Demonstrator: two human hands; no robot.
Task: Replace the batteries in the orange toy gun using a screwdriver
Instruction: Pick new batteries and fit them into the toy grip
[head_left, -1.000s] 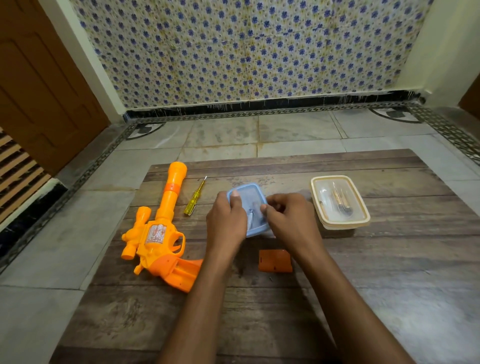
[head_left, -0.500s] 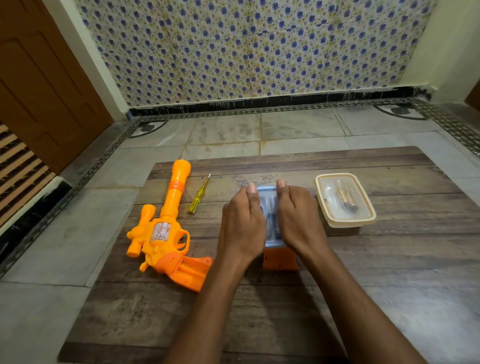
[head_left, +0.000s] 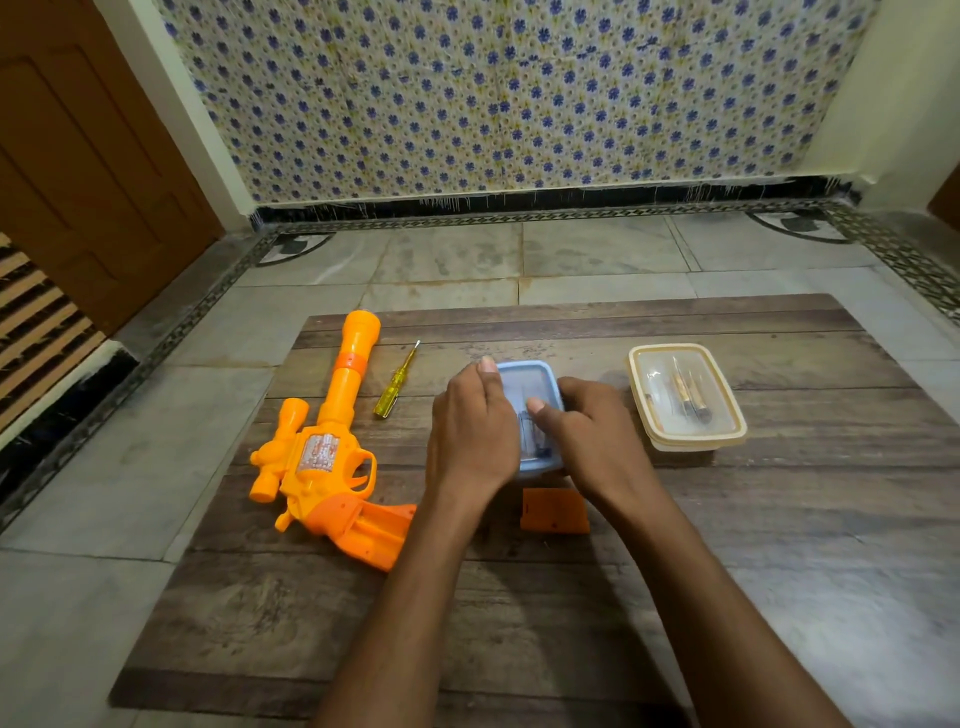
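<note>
Head view, downward over hands (head_left: 535, 431)

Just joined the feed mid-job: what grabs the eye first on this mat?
The bright orange plastic toy gun lies at the mat's left, its grip open, with the yellow-handled screwdriver just right of its barrel. At the centre, the left hand and right hand grip a small blue lidded plastic box, a flat orange battery cover lying just in front. A cream-lidded clear container sits to the right.
</note>
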